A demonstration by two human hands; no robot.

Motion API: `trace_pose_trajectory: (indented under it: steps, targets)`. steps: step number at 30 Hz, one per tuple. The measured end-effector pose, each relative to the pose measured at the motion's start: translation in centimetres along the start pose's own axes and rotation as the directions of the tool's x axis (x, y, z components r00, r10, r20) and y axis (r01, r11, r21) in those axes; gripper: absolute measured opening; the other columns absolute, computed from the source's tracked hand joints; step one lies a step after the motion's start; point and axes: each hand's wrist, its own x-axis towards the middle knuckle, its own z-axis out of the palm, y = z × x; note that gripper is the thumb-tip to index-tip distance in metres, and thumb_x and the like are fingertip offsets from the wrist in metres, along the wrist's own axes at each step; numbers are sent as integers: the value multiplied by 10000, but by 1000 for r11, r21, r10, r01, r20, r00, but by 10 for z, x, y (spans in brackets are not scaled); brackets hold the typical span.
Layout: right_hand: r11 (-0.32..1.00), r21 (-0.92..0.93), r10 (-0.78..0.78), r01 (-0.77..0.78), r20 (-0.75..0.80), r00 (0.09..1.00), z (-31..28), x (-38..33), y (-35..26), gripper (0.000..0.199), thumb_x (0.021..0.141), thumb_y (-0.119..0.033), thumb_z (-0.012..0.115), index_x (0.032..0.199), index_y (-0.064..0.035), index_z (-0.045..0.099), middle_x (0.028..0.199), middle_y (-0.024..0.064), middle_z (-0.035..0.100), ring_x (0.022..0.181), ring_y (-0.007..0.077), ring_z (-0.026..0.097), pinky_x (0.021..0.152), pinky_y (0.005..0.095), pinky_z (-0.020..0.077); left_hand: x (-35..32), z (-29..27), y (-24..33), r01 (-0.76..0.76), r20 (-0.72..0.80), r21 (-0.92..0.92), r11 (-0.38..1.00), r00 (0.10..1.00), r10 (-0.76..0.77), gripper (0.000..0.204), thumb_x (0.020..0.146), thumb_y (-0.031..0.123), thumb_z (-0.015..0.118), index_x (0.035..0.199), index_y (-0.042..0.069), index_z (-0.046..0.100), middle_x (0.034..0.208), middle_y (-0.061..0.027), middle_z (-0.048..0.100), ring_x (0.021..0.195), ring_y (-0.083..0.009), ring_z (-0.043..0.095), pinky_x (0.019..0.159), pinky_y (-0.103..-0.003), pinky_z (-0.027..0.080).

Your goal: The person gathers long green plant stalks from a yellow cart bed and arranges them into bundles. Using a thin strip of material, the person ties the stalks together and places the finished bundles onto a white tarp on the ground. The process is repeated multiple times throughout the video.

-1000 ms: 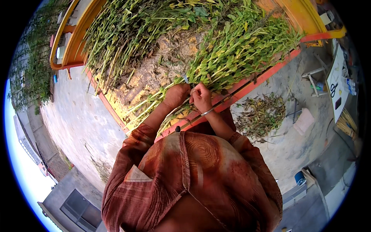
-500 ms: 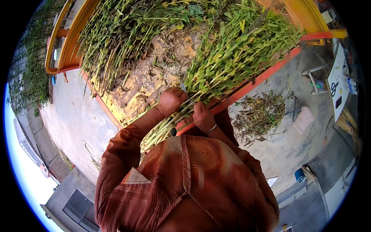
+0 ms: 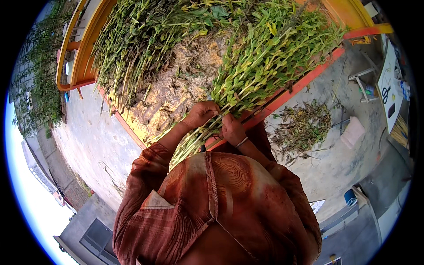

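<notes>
A thick bundle of green, leafy plant stalks [image 3: 260, 73] lies along the right edge of a truck-like yellow bed, its bare stem ends [image 3: 187, 148] pointing back toward me. Over the bundle's stems, my left hand [image 3: 202, 114] is closed in a pinch. My right hand [image 3: 233, 129], with a band at its wrist, is also closed, just to the right and slightly nearer to me. Only a small gap parts the two hands. Whatever thin thing the fingers pinch is too small to make out.
More stalks [image 3: 132, 57], darker and drier, cover the bed's left and far parts. Dry leaf scraps lie on the bed floor [image 3: 154, 104]. A red rail [image 3: 304, 77] edges the bed. On the concrete at right are a leaf heap [image 3: 302, 128], a pink cloth-like object [image 3: 352, 132] and a white table [image 3: 391, 84] with scissors [image 3: 385, 94].
My left hand has come slightly closer to the right hand, and a pale strip by its fingers shows less. The right hand stays almost in place; the view has shifted a little.
</notes>
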Motion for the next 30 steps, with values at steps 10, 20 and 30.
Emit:
trace_pose_trajectory:
  steps: [10, 20, 30]
  targets:
    - [821, 565, 213, -81, -172, 962, -8, 15, -10, 87, 851, 25, 472, 811, -42, 433, 623, 74, 423, 489, 163, 443, 469, 306, 370, 5, 23, -11, 73, -3, 136, 988, 997, -73, 92, 821, 81, 614, 792, 33, 540, 698, -96, 572, 648, -280, 586, 606, -355, 477]
    - [995, 20, -86, 96, -292, 952, -31, 32, -42, 102, 817, 21, 557, 824, -27, 467, 1010, 107, 476, 525, 260, 474, 493, 380, 428, 5, 29, -2, -62, -42, 439, 897, 995, 89, 196, 691, 58, 667, 846, 32, 549, 768, -158, 574, 715, -362, 580, 616, -407, 480]
    - [969, 240, 111, -55, -225, 968, -35, 25, -16, 118, 804, 9, 621, 921, -9, 621, 903, 108, 562, 694, 234, 592, 612, 325, 485, 7, 23, 1, -48, -12, 365, 930, 998, 56, 209, 665, 106, 708, 813, 23, 586, 770, -169, 590, 722, -372, 573, 657, -416, 471]
